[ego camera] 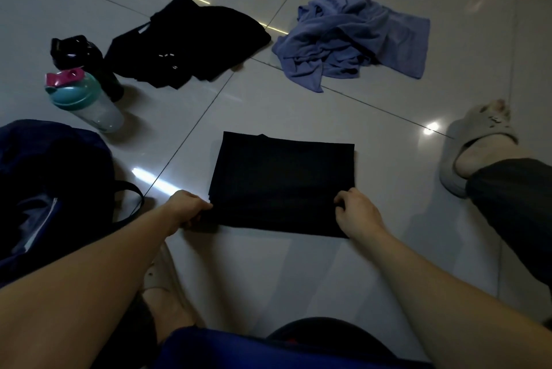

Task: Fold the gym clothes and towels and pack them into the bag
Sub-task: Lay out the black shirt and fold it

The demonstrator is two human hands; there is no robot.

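A black garment (pixel 283 177), folded into a neat rectangle, lies flat on the tiled floor in front of me. My left hand (pixel 186 207) pinches its near left corner. My right hand (pixel 357 208) grips its near right edge with curled fingers. A dark blue bag (pixel 44 177) sits at the left, open, with a black strap looping toward the garment. A crumpled black garment (pixel 188 46) lies farther back on the left. A crumpled blue towel (pixel 352 37) lies at the back right.
A clear bottle with a teal and pink lid (pixel 82 99) lies beside a black bottle (pixel 82 55) at the left. My right foot in a pale slipper (pixel 475 144) rests at the right edge. My left foot (pixel 167 300) is under my left arm.
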